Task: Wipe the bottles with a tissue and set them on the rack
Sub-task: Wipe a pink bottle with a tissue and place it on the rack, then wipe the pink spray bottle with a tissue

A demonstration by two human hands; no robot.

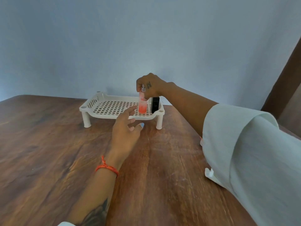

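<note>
- Two bottles stand upright on the white plastic rack (97, 106), both at its right end: a slim pink spray bottle (142, 104) and, just beside it on the right, a black bottle (155, 104) against the right rim.
- The rack has a grid floor and short legs, and it stands near the far edge of the wooden desk (48, 152).
- The right hand (150, 86) comes from above and its fingers are closed around the upper part of the pink spray bottle, near the silver nozzle; the bottom of the bottle is on the grid or very close to it, I cannot tell which.
- The left hand (124, 129) is over the desk in front of the rack, fingers loosely spread, holding nothing.
- An orange thread bracelet (106, 167) is around the left wrist.
- A crumpled white tissue (209, 172) lies near the right edge of the desk, partly under the wide white sleeve (244, 157) of the right arm.
</note>
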